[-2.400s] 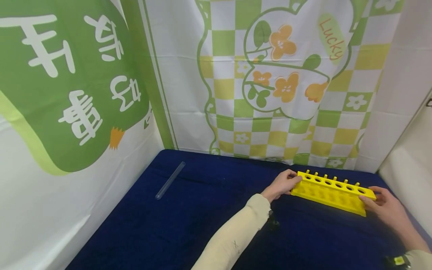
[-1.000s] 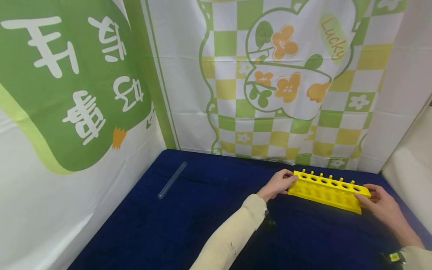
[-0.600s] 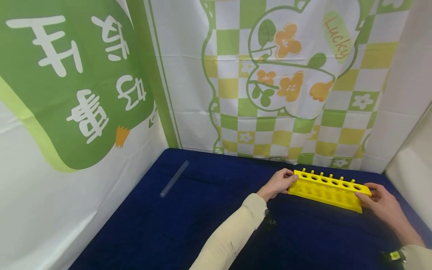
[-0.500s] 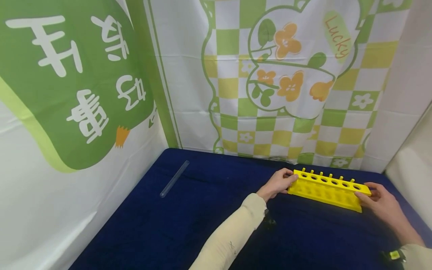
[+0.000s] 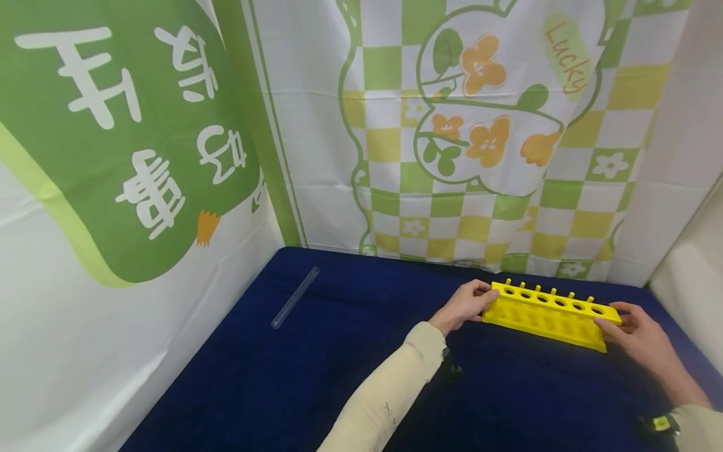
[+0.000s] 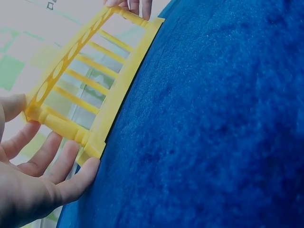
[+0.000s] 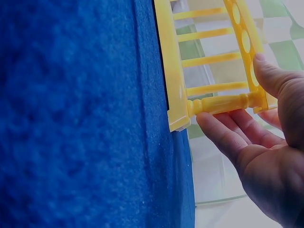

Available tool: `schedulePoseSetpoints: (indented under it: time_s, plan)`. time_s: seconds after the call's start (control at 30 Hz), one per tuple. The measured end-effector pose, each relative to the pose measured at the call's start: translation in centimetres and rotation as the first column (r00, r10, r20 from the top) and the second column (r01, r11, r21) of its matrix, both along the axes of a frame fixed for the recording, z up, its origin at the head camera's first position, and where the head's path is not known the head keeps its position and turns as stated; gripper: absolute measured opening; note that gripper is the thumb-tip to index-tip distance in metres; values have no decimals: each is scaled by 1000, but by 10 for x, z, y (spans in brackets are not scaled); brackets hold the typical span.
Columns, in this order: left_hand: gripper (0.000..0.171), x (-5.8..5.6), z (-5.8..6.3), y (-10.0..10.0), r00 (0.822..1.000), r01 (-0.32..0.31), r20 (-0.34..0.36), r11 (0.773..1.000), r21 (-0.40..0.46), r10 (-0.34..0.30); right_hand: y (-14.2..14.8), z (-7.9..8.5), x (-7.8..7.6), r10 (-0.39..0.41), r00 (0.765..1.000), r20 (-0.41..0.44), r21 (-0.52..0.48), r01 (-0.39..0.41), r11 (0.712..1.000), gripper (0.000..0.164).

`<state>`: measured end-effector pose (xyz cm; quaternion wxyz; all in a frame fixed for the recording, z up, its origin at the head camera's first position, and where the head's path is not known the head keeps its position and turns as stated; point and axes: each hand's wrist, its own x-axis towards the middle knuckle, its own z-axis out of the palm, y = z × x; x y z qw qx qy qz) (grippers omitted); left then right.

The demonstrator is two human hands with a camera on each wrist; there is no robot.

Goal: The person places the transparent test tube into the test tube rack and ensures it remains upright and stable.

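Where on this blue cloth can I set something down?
Widest on the blue cloth between the clear tube and the left sleeve. Another bare patch lies on the yellow rack's near side, right of that sleeve. Crowded: the rack's ends, gripped by left hand and right hand.

1. The head view looks forward and down over the bench (image 5: 237, 389), widest and farthest back.
2. The left wrist view sits close by the left hand (image 6: 35, 185), tilted, and looks along the yellow rack (image 6: 118, 90).
3. The right wrist view looks from the rack's other end, close by the right hand (image 7: 275, 159) — all three share the rack.
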<state>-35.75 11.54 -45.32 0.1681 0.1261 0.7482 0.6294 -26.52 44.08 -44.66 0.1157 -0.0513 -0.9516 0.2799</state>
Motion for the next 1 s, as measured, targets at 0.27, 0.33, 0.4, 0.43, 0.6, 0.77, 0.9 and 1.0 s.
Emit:
schedulePoseSetpoints:
  time_s: [0.27,0.33,0.4,0.43,0.6,0.77,0.9,1.0]
  plan:
    - [36,0,4,-6,1000,-8,-4,1000,0,8,-6,3,-2,8,1000,-15,2,-8,1000,76]
    - [36,-1,4,-7,1000,-16,-3,1000,-4,16,-8,3,-3,9,1000,-20,0,-9,1000,76]
    - [35,0,5,-9,1000,-23,-2,1000,-11,23,-10,4,-3,12,1000,-25,-9,-12,1000,76]
    - [35,0,5,-10,1000,-26,-2,1000,-12,26,-12,4,-3,14,1000,-27,-12,-14,1000,76]
    - [35,1,4,-18,999,-38,5,999,-27,38,-21,5,-3,16,999,-29,-16,-17,1000,74]
    - [36,1,1,-27,999,-41,7,999,-23,41,-29,2,-2,29,999,-23,-11,-29,1000,74]
    - [37,0,0,-33,999,-39,3,999,-16,39,-33,0,-4,41,998,-43,-1,-41,999,72]
    - [37,-1,1,-36,999,-43,0,999,-11,43,-35,-1,-6,45,998,-53,-3,-46,999,71]
